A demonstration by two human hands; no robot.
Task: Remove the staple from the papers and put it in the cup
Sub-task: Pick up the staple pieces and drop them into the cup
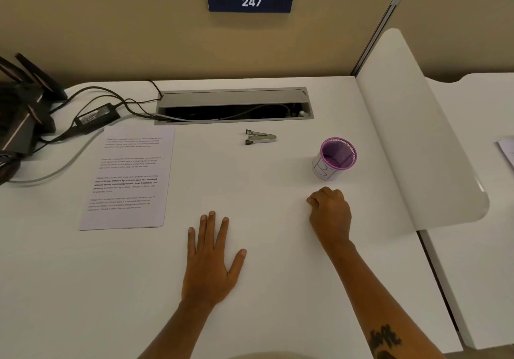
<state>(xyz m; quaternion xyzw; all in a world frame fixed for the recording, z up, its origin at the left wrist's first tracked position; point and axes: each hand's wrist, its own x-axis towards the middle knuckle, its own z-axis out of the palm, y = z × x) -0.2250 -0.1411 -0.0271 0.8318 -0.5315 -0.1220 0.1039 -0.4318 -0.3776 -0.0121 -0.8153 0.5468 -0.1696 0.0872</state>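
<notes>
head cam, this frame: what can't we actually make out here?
- Staple in the papers: too small to see in the head view.
- Right hand: curled knuckles-up, so whether its grip holds anything is hidden.
- Cup bottom: shadowed by its wall; contents unclear.
- Printed text on the papers: too blurred to read.
- Black device: cut off by the left edge.

A: Anything readable here?

B: At twelve o'clock, a dark blue sign [250, 1] on the partition reads "247" in white.

A: And the papers [126, 178] at nine o'clock?

B: Four blocks of print, one partly bold, too small to read.

A: The cup [334, 158] at two o'clock?

B: Pen marks on its white side, not legible.
</notes>
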